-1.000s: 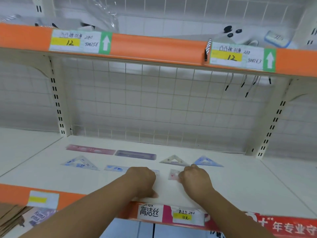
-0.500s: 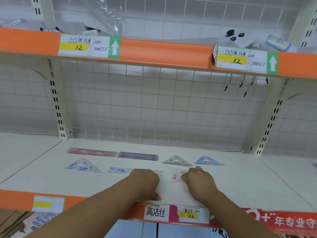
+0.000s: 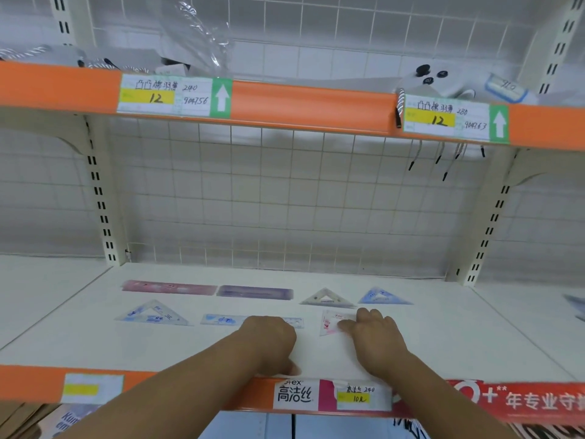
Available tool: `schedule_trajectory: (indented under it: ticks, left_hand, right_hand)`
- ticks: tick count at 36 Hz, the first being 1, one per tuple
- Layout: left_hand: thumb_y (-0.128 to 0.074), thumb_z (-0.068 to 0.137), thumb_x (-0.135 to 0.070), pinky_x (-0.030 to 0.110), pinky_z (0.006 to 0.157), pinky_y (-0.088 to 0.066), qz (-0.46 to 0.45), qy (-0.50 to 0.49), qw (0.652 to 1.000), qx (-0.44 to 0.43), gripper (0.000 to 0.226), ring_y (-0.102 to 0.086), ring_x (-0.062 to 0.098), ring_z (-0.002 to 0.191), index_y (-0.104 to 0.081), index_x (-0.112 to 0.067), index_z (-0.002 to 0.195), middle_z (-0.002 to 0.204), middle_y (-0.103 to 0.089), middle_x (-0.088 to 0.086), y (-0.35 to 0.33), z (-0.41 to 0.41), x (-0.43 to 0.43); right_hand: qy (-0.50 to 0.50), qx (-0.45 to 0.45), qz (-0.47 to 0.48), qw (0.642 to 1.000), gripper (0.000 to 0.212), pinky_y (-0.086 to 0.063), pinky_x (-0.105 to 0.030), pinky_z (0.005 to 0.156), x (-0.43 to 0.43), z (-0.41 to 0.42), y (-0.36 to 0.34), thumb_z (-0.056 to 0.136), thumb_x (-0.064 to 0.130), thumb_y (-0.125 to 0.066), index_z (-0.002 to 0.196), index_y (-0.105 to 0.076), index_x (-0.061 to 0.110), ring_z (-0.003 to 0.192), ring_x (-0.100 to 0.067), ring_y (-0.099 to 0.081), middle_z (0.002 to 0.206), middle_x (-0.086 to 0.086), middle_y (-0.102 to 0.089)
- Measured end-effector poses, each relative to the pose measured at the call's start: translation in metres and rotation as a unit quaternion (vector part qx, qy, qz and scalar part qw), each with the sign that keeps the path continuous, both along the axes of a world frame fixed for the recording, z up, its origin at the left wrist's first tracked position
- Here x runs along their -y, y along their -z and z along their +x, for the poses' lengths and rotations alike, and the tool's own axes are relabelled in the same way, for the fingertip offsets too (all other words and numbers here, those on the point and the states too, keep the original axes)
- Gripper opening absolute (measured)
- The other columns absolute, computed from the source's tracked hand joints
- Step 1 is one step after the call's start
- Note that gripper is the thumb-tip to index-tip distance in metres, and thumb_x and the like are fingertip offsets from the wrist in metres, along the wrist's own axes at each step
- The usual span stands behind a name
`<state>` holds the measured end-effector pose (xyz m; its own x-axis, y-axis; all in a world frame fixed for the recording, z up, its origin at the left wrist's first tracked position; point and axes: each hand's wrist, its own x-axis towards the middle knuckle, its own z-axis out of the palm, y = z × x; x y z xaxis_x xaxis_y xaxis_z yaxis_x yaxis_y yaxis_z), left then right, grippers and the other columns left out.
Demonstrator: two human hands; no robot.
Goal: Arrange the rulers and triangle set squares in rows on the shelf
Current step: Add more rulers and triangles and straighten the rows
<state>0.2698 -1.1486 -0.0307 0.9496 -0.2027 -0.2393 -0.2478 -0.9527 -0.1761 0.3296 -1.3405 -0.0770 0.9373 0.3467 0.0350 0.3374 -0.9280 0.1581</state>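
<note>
Two rows lie on the white metal shelf. My right hand presses fingertips and thumb flat on the pink-printed clear triangle set square, mid-shelf towards the front edge. My left hand covers the end of the blue-printed clear ruler alongside. Its fingers are hidden, so I can't tell the grip.

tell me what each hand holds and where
Right hand presses the pink set square at its right edge; left hand covers the blue ruler, grip hidden.

Even bright light, wide-angle edge bowing
</note>
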Motion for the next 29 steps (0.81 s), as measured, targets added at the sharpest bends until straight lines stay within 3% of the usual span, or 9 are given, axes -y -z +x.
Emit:
schedule_trajectory:
  ticks: [9, 14, 19, 29]
  left_hand:
    - [-0.051, 0.092, -0.052, 0.035, 0.084, -0.044, 0.008, 0.018, 1.0, 0.003, 0.051, -0.057, 0.027, 0.108, -0.055, -0.01, 0.12, 0.119, -0.059, 0.01, -0.002, 0.001, 0.002]
    - [-0.051, 0.092, -0.053, 0.036, 0.086, -0.044, 0.01, 0.031, 0.999, 0.013, 0.052, -0.056, 0.027, 0.109, -0.054, -0.011, 0.122, 0.119, -0.058, 0.01, -0.002, 0.004, 0.003]
    - [-0.049, 0.093, -0.054, 0.037, 0.087, -0.044, 0.001, 0.045, 0.999, 0.027, 0.052, -0.055, 0.027, 0.111, -0.054, -0.011, 0.122, 0.121, -0.057, 0.009, -0.006, 0.011, 0.007]
    - [-0.047, 0.094, -0.051, 0.031, 0.076, -0.042, -0.014, 0.12, 0.992, 0.034, 0.045, -0.057, 0.024, 0.109, -0.057, -0.014, 0.118, 0.119, -0.06, 0.005, -0.012, 0.024, 0.042]
  right_hand:
    - [0.027, 0.003, 0.036, 0.999, 0.05, -0.034, -0.037, 0.097, 0.0, -0.011, -0.001, 0.091, 0.01, -0.034, 0.139, -0.038, 0.024, 0.118, -0.026, -0.043, 0.127, -0.007, -0.046]
    - [0.07, 0.038, 0.113, 0.99, 0.033, -0.042, -0.032, 0.089, 0.0, -0.018, -0.003, 0.098, 0.027, -0.035, 0.123, -0.054, 0.019, 0.108, -0.022, -0.052, 0.118, -0.003, -0.056]
    - [0.091, 0.079, 0.144, 0.982, 0.031, -0.042, -0.028, 0.076, 0.004, -0.03, -0.011, 0.098, 0.034, -0.034, 0.107, -0.057, 0.015, 0.098, -0.021, -0.059, 0.108, -0.003, -0.062]
    - [0.146, 0.119, 0.142, 0.972, 0.032, -0.041, -0.028, 0.074, 0.035, -0.056, -0.023, 0.098, 0.037, -0.036, 0.102, -0.059, 0.015, 0.097, -0.022, -0.058, 0.106, -0.003, -0.062]
